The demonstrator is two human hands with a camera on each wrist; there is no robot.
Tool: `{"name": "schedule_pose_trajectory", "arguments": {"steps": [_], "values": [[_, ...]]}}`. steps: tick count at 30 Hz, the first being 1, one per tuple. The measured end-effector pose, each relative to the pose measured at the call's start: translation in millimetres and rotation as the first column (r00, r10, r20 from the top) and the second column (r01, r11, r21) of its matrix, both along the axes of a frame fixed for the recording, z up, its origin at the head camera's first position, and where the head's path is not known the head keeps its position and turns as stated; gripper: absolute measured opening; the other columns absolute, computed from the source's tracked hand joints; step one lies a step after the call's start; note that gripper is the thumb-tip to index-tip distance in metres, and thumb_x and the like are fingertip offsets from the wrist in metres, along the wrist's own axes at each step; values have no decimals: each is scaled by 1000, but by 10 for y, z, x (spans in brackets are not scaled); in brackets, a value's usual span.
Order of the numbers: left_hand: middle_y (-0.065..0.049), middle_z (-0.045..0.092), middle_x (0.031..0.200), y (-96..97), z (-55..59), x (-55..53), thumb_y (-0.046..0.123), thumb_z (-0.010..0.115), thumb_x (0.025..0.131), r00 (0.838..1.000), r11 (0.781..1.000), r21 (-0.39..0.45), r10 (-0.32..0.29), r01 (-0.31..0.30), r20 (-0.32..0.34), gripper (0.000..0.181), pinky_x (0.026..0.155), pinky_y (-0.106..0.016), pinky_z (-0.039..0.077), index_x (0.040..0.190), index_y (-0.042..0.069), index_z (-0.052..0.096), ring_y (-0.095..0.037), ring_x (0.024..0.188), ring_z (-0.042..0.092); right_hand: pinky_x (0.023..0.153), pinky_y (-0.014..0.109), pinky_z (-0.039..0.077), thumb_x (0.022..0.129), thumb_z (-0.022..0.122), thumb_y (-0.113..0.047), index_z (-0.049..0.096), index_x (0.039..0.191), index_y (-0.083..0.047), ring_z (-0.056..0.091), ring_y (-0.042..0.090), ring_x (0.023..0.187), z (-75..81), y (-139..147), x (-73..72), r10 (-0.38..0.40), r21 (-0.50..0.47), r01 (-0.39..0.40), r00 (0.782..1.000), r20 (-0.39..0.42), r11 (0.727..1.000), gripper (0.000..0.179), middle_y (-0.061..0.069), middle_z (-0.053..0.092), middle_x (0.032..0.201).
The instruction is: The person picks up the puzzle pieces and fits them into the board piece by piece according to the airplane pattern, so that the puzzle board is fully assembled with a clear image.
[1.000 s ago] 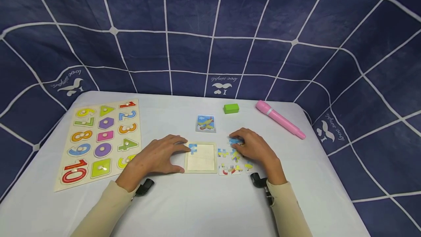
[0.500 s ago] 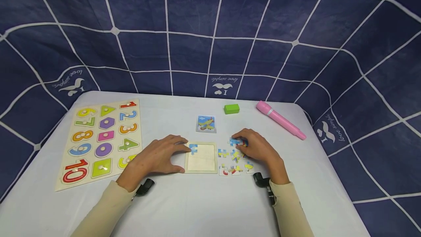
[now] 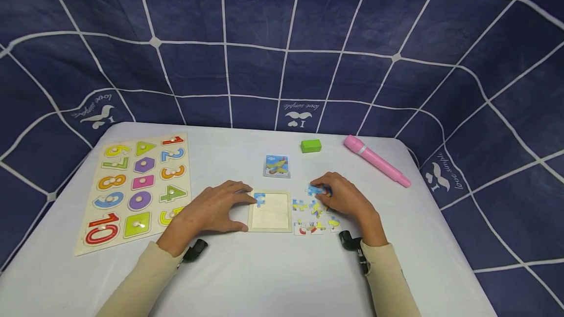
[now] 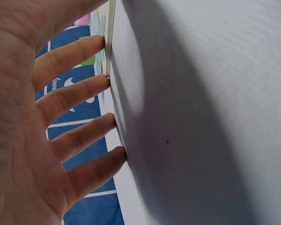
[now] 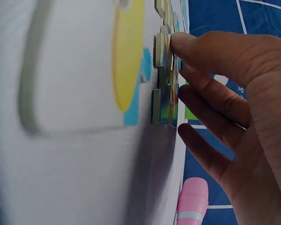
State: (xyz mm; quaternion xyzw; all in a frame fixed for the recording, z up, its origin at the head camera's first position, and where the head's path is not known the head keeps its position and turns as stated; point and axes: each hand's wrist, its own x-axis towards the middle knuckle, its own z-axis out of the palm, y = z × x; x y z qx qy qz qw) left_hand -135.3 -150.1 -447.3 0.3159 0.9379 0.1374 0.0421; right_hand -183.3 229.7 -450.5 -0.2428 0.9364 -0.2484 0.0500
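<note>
My left hand (image 3: 218, 208) rests at the left side of a square wooden puzzle tray (image 3: 270, 230), forefinger and thumb touching its frame. In the left wrist view its fingers (image 4: 82, 91) are spread, tips down at the table. One blue jigsaw piece (image 3: 260, 199) lies in the tray's upper left corner. To the right of the tray, my right hand (image 3: 341, 194) pinches a blue jigsaw piece (image 3: 312, 190) between thumb and forefinger, low at the table. Its palm side partly hides pieces there. Several loose pieces (image 3: 300, 205) lie nearer the tray and below the hand.
A board of knobbed numbers and shapes (image 3: 142, 182) lies on the left. Behind the tray sit an aeroplane picture card (image 3: 277, 166) and a green block (image 3: 311, 146). A pink marker-like stick (image 3: 377, 161) lies at the back right. A dark blue checked cloth (image 3: 255, 72) hangs behind.
My right hand has shifted slightly right over the loose pieces, uncovering more blue piece surface, then stays nearly still. My left hand keeps its place at the tray.
</note>
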Motion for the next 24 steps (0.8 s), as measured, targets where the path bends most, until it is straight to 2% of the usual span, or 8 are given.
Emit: {"name": "schedule_pose_trajectory", "arguments": {"steps": [7,14,24], "values": [[0,61,151,1,-5,-2,56,93,78,1000,1000,-7,2,-2,3,68,98,-55,57,138,28,75,-28,145,53,93,41,52,95,83,-17,77,132,-11,60,19,104,20,-33,14,2,29,-2,1000,-13,1000,38,1,70,118],[1,61,152,3,-11,2,56,93,77,1000,1000,-12,17,-16,11,68,98,-58,56,138,29,75,-28,145,52,92,40,52,96,82,-18,78,130,-13,59,17,102,49,-105,36,-19,20,19,1000,8,1000,35,0,70,120],[0,61,152,2,-1,14,56,93,78,1000,1000,-4,12,-12,11,68,99,-58,56,138,28,75,-28,145,52,105,42,54,96,81,-20,79,130,-14,63,16,115,74,-246,39,4,53,-3,1000,-11,999,34,-3,70,123]]}}
